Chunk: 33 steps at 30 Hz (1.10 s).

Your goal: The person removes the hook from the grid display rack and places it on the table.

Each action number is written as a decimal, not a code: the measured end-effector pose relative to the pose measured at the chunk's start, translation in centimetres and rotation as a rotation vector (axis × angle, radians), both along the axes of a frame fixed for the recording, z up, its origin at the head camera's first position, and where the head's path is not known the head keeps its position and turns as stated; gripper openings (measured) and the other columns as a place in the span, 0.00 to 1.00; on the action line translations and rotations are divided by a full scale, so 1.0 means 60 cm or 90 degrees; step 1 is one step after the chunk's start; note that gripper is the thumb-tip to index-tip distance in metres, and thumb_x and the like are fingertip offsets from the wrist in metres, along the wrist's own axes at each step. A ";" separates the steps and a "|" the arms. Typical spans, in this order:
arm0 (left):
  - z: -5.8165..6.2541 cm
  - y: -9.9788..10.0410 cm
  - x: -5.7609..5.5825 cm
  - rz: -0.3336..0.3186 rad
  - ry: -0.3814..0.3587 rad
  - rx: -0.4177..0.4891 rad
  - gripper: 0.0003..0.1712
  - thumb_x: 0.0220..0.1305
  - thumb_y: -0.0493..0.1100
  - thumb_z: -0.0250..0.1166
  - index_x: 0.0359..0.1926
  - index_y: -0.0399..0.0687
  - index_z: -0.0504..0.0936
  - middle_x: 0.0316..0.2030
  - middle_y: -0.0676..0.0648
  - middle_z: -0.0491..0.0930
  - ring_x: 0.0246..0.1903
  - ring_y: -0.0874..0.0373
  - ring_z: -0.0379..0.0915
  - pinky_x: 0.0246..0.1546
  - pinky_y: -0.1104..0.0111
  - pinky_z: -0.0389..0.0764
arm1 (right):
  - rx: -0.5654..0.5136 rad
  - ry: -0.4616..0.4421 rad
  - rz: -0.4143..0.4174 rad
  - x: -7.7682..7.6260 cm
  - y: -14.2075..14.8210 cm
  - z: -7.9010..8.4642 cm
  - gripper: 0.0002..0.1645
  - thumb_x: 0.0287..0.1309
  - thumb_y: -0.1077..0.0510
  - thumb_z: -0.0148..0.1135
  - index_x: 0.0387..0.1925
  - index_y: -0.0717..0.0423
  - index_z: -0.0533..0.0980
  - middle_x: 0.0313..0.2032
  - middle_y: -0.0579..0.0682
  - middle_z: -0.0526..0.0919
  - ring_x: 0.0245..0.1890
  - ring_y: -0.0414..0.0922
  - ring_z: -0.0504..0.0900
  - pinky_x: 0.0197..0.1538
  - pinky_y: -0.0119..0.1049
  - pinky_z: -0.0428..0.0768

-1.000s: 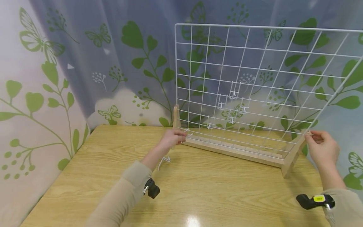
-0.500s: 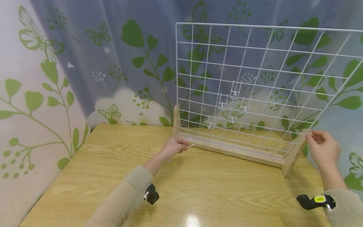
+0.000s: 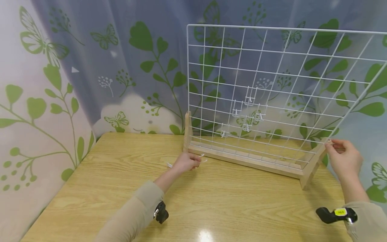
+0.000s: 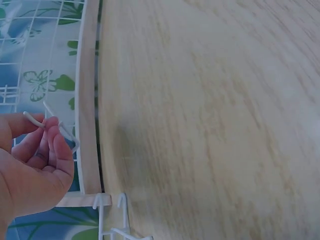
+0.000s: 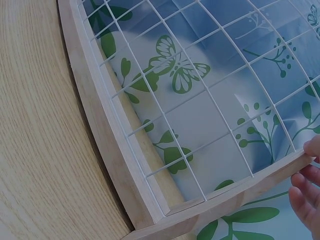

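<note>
My left hand [image 3: 188,162] pinches a white wire hook [image 4: 67,134] between thumb and fingertips, its prongs sticking out past them. It is low in front of the left end of the white wire grid [image 3: 232,71]. On the table behind that wrist lies another white hook [image 4: 102,220], partly hidden by the arm in the head view. My right hand [image 3: 344,158] pinches the upper end of the right upright of the wooden stand [image 5: 220,201], which holds the grid up. Several hooks [image 3: 248,100] hang on the grid's lower middle.
The wooden table [image 3: 229,208] stretches out in front of the stand. A patterned curtain [image 3: 127,74] with green leaves and butterflies hangs close behind the grid and along the left side.
My left hand has drawn down and back from the grid's lower left corner, bringing the hook along. The right hand stays at the stand's upright.
</note>
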<state>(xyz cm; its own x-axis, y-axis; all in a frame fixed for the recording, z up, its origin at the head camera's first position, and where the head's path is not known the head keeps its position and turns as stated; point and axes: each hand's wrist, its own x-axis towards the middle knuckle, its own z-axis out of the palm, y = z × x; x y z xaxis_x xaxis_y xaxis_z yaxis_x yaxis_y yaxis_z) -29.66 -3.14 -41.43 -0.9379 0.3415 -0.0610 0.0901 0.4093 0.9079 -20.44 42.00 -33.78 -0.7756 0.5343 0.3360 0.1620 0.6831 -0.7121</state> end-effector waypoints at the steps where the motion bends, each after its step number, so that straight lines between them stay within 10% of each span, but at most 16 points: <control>1: -0.002 0.000 0.000 0.000 0.000 -0.007 0.11 0.59 0.32 0.60 0.42 0.32 0.82 0.27 0.44 0.80 0.23 0.61 0.69 0.26 0.71 0.73 | 0.000 -0.001 0.000 0.000 0.000 0.000 0.31 0.64 0.47 0.50 0.58 0.67 0.68 0.26 0.19 0.62 0.28 0.18 0.61 0.31 0.19 0.64; 20: -0.032 -0.010 0.007 -0.035 0.013 -0.114 0.11 0.58 0.35 0.61 0.41 0.36 0.83 0.22 0.46 0.79 0.18 0.63 0.65 0.21 0.75 0.67 | -0.005 -0.008 0.013 0.002 0.001 -0.001 0.32 0.64 0.46 0.50 0.59 0.66 0.67 0.29 0.20 0.63 0.29 0.19 0.61 0.31 0.20 0.65; 33: -0.053 -0.014 0.012 -0.022 -0.026 -0.073 0.09 0.59 0.34 0.61 0.40 0.34 0.83 0.22 0.50 0.79 0.20 0.63 0.68 0.22 0.75 0.71 | -0.009 -0.007 0.011 0.000 0.003 -0.001 0.31 0.64 0.46 0.50 0.59 0.65 0.67 0.29 0.20 0.63 0.29 0.19 0.61 0.32 0.20 0.65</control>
<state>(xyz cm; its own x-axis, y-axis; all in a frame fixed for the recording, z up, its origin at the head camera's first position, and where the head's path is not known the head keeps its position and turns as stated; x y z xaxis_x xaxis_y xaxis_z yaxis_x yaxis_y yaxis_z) -28.96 -3.98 -44.58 -0.9216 0.3620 -0.1402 0.0691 0.5084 0.8584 -20.43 42.15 -33.83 -0.7884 0.5254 0.3200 0.1581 0.6758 -0.7199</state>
